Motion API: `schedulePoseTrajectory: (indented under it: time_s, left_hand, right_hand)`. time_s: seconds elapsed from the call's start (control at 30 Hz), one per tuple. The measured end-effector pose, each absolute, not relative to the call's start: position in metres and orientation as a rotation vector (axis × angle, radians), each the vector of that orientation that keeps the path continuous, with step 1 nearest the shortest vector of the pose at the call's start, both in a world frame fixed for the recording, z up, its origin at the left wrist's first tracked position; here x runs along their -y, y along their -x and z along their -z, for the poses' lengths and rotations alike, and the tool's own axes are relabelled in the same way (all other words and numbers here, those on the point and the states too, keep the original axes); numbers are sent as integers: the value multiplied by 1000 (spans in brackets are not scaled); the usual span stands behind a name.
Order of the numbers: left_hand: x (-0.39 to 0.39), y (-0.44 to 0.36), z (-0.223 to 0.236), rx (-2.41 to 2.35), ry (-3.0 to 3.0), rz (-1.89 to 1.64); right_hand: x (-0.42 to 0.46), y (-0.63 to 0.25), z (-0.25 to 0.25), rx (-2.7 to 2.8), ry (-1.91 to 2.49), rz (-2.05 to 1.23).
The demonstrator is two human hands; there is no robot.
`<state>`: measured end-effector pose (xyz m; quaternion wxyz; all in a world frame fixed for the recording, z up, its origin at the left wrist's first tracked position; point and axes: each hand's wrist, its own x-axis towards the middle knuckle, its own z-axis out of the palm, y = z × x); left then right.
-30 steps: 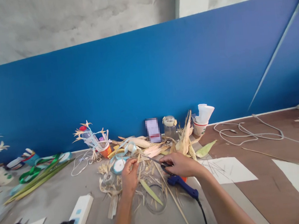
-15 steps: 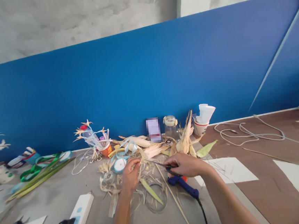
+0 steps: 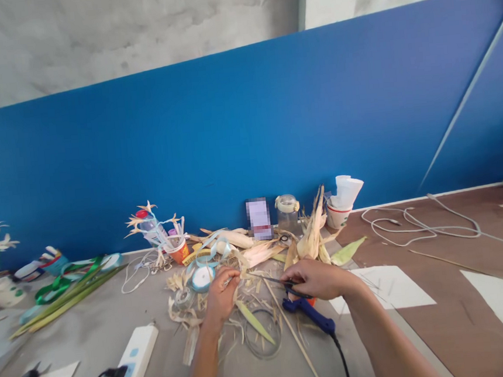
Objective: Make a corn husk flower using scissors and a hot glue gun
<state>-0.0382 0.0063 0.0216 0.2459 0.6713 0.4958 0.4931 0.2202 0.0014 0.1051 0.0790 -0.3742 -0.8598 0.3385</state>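
My left hand [image 3: 220,297] is closed in a pinch on a thin strip of dried corn husk [image 3: 238,275] over a litter of husk scraps. My right hand [image 3: 316,279] grips black-handled scissors [image 3: 273,280], whose blades point left toward the husk strip. Just below my right hand lies a blue glue gun [image 3: 309,314] with a black cord. A roll of light blue ribbon [image 3: 202,278] sits just left of my left hand.
A white power strip [image 3: 132,358] lies at the front left. Green leaves and ribbon [image 3: 66,288] lie far left. Cups [image 3: 341,204], a jar [image 3: 287,212] and corn husks [image 3: 312,236] line the blue wall. White paper sheets [image 3: 390,286] and a white cable [image 3: 417,224] lie to the right.
Both hands have shifted slightly to the right and away from me, with the scissors kept at the husk strip. Otherwise nothing differs.
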Motion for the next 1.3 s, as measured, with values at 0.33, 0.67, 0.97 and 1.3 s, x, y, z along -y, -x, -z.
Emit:
schedulePoseTrajectory:
  time_s: [0.33,0.67,0.97,1.3]
  left_hand:
    - [-8,41,-18,-1331,-1825,-1341]
    - [-13,43,-9,-1410,-1423,-1519]
    - [-12,46,-15,-1388,-1704,-1414]
    - [-6,44,-21,-1288,-1944,-1227]
  right_hand:
    - [-4,-226,-101,2565,1130,-989]
    - [-6,-227,-96,2484,1176,-1015]
    - [-5,-232,-102,2583,1084,-1136]
    - [-6,-241,-101,2577,1142,-1305]
